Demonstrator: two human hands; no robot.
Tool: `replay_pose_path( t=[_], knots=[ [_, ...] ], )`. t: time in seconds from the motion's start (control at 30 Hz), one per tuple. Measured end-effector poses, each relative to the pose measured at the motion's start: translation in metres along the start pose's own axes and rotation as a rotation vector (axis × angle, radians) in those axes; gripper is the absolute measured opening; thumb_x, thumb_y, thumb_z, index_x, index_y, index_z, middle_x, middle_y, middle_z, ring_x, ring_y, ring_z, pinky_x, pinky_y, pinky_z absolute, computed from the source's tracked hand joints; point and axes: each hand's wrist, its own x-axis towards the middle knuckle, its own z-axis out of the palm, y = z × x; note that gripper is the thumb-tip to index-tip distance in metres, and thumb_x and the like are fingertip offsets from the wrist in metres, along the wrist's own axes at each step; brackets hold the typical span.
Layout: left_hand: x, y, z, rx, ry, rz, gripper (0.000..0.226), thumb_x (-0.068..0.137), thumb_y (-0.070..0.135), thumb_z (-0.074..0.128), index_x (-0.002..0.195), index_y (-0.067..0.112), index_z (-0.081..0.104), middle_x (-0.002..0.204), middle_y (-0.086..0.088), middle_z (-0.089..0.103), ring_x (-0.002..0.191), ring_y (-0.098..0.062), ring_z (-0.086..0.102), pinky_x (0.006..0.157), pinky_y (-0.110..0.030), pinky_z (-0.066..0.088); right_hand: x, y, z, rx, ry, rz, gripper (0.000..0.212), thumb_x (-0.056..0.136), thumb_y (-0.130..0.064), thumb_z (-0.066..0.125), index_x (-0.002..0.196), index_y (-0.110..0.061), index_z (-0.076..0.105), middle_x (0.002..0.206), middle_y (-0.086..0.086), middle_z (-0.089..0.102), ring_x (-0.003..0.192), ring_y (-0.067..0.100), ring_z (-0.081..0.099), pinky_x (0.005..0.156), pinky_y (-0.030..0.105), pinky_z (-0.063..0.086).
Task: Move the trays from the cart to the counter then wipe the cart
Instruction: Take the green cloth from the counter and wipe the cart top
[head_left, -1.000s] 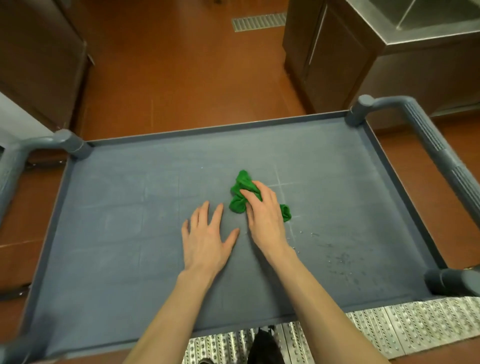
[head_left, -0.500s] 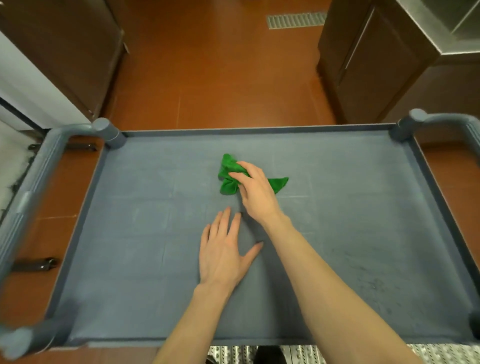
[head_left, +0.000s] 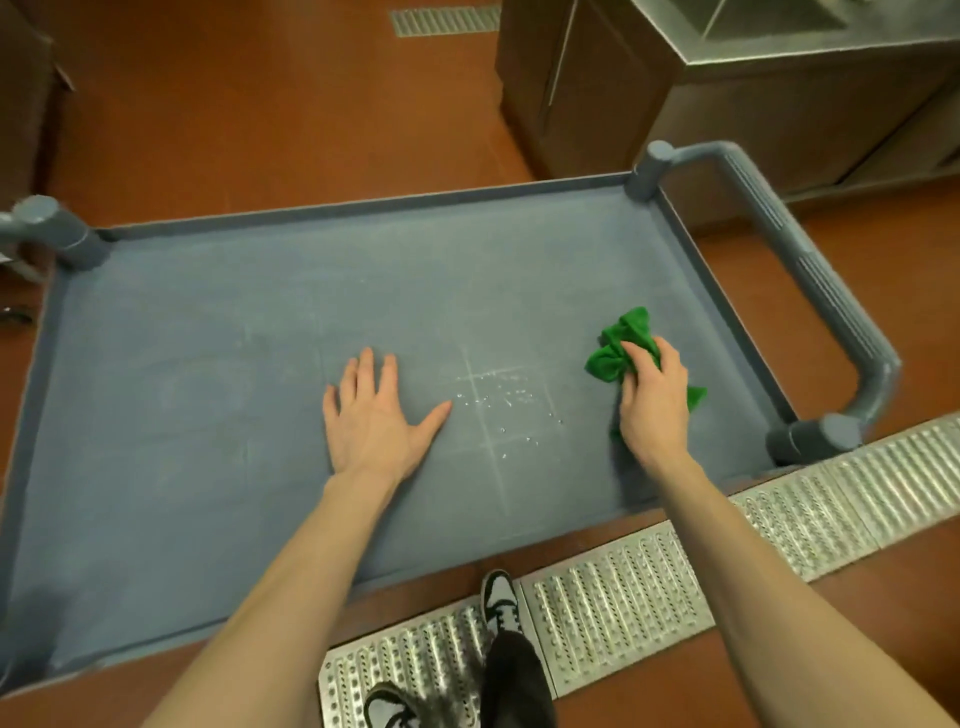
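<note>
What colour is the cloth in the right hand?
Bright green. The cloth, bunched under the right hand, shows best in the head view.

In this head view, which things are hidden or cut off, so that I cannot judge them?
- Green cloth: its middle is hidden under the right hand gripping it.
- Cart shelf: the patch under the flat left hand and under both forearms is hidden.
- Cart's near left corner: cut off by the picture's edge.
- Counter: cut off at the top edge, so no trays can be seen.

Grey cart (head_left: 208, 467) top wet; green cloth (head_left: 618, 348) crumpled rt.
</note>
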Motion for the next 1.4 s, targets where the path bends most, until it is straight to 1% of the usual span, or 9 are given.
replay_pose_path(
  t=[0.17, 0.4, 0.7, 0.87, 1.0, 1.1, 1.2, 1.3, 1.4],
  knots=[
    [-0.006, -0.001, -0.003, 0.003, -0.005, -0.008, 0.104, 0.086, 0.086, 0.042, 0.166, 0.023, 0.020, 0.175, -0.006, 0.012, 0.162, -0.025, 0.008, 0.130, -0.047, 0.011, -0.036, -0.023, 0.013, 0.123, -0.054, 0.005, 0.039, 0.097, 0.000, 0.054, 0.135, -0.006, 0.065, 0.153, 0.019, 0.044, 0.139, 0.038, 0.042, 0.118, 0.031, 0.024],
    [-0.014, 0.000, -0.007, 0.026, -0.007, 0.013, 0.098, 0.089, 0.081, 0.046, 0.165, 0.025, 0.022, 0.173, -0.009, 0.018, 0.160, -0.027, 0.015, 0.129, -0.045, 0.014, -0.063, -0.096, 0.058, 0.280, -0.164, -0.139, 0.042, 0.095, -0.009, 0.053, 0.136, -0.004, 0.063, 0.153, 0.022, 0.043, 0.139, 0.041, 0.043, 0.119, 0.044, 0.033],
    [-0.062, -0.050, -0.017, 0.063, -0.004, -0.145, 0.084, 0.094, 0.071, 0.045, 0.164, 0.029, 0.025, 0.172, -0.003, 0.022, 0.156, -0.025, 0.023, 0.123, -0.048, 0.026, -0.084, -0.194, 0.105, 0.475, -0.381, -0.286, 0.043, 0.103, -0.013, 0.046, 0.143, -0.005, 0.057, 0.162, 0.015, 0.032, 0.151, 0.028, 0.030, 0.122, 0.021, 0.014],
    [-0.073, -0.112, -0.034, 0.069, 0.007, -0.239, 0.098, 0.080, 0.081, 0.015, 0.160, 0.028, 0.036, 0.167, -0.006, 0.033, 0.152, -0.029, 0.032, 0.117, -0.049, 0.033, -0.101, -0.255, 0.132, 0.495, -0.471, -0.360, 0.043, 0.103, -0.007, 0.049, 0.145, -0.005, 0.055, 0.163, 0.014, 0.030, 0.153, 0.027, 0.027, 0.124, 0.024, 0.013],
    [-0.071, -0.170, -0.049, 0.058, 0.018, -0.262, 0.084, 0.094, 0.075, 0.038, 0.162, 0.027, 0.032, 0.168, -0.008, 0.029, 0.154, -0.029, 0.028, 0.119, -0.049, 0.032, -0.113, -0.316, 0.162, 0.493, -0.515, -0.410, 0.045, 0.101, -0.005, 0.052, 0.145, -0.005, 0.055, 0.163, 0.014, 0.030, 0.153, 0.028, 0.027, 0.127, 0.032, 0.018],
    [-0.076, -0.205, -0.057, 0.057, 0.008, -0.240, 0.082, 0.095, 0.073, 0.042, 0.162, 0.028, 0.027, 0.170, -0.006, 0.023, 0.156, -0.027, 0.023, 0.121, -0.046, 0.029, -0.125, -0.368, 0.182, 0.479, -0.555, -0.433, 0.045, 0.102, -0.005, 0.051, 0.147, -0.006, 0.053, 0.165, 0.013, 0.028, 0.154, 0.027, 0.025, 0.127, 0.034, 0.018],
    [-0.080, -0.226, -0.062, 0.037, 0.028, -0.240, 0.078, 0.091, 0.072, 0.050, 0.152, 0.024, 0.043, 0.162, -0.007, 0.037, 0.149, -0.029, 0.035, 0.116, -0.048, 0.037, -0.136, -0.418, 0.201, 0.470, -0.616, -0.478, 0.046, 0.103, -0.004, 0.049, 0.149, -0.007, 0.051, 0.165, 0.011, 0.027, 0.155, 0.025, 0.023, 0.127, 0.034, 0.018],
    [-0.079, -0.237, -0.061, 0.006, 0.039, -0.223, 0.069, 0.080, 0.057, 0.067, 0.137, 0.018, 0.058, 0.140, -0.008, 0.056, 0.131, -0.032, 0.052, 0.102, -0.049, 0.048, -0.148, -0.454, 0.214, 0.480, -0.705, -0.543, 0.048, 0.105, -0.009, 0.048, 0.153, -0.011, 0.047, 0.167, 0.005, 0.025, 0.154, 0.021, 0.026, 0.126, 0.032, 0.022],
    [-0.080, -0.238, -0.061, 0.004, 0.060, -0.214, 0.063, 0.073, 0.048, 0.061, 0.126, 0.014, 0.065, 0.123, -0.010, 0.064, 0.115, -0.035, 0.061, 0.089, -0.049, 0.052, -0.156, -0.463, 0.223, 0.461, -0.691, -0.563, 0.048, 0.104, -0.012, 0.055, 0.151, -0.013, 0.050, 0.165, 0.003, 0.029, 0.151, 0.019, 0.031, 0.124, 0.030, 0.024]
  ],
)
